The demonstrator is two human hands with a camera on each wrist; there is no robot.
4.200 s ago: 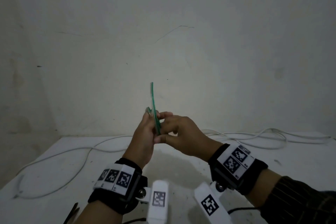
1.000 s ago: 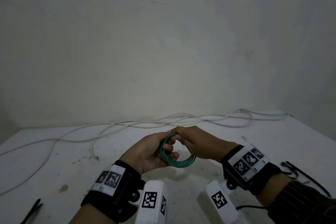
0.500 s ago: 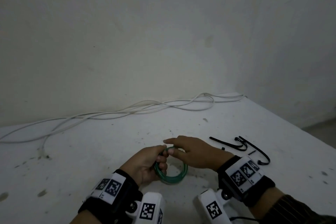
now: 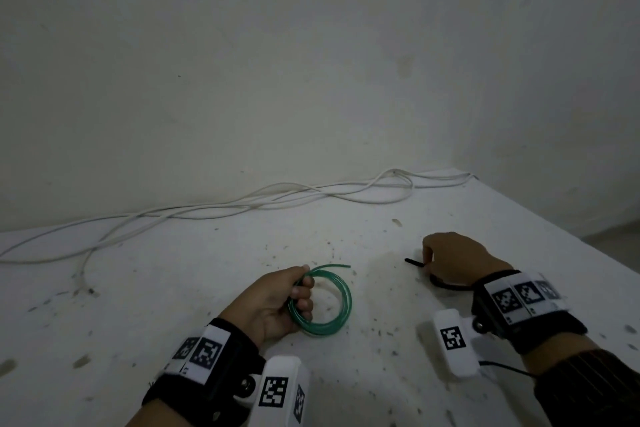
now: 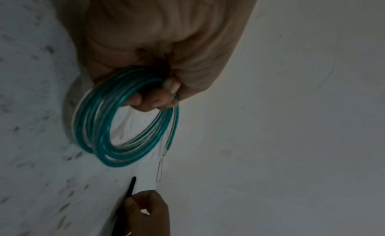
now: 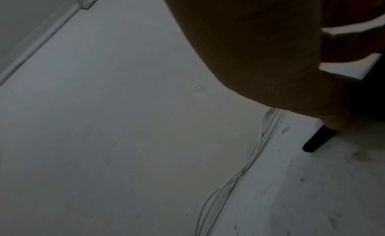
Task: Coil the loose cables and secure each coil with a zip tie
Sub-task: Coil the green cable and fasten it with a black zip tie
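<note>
A green cable coil (image 4: 332, 308) rests on the white table (image 4: 173, 288), and my left hand (image 4: 298, 298) grips its left side with curled fingers. In the left wrist view the coil (image 5: 116, 132) hangs from those fingers, one loose end sticking out. To the right, my right hand (image 4: 427, 258) pinches a black zip tie (image 4: 414, 262) whose tip points left; the rest of it runs under the palm. The right wrist view shows only the tie's dark tip (image 6: 316, 140) below the hand. A long white cable (image 4: 242, 204) lies loose along the wall.
The table's right edge (image 4: 554, 218) runs diagonally to the floor. A wall stands right behind the table. Dark specks and stains dot the tabletop. The white cable (image 6: 239, 177) trails along the table's back edge.
My right hand has let go of the green coil, moved right and taken hold of a black zip tie. My left hand keeps the coil on the table.
</note>
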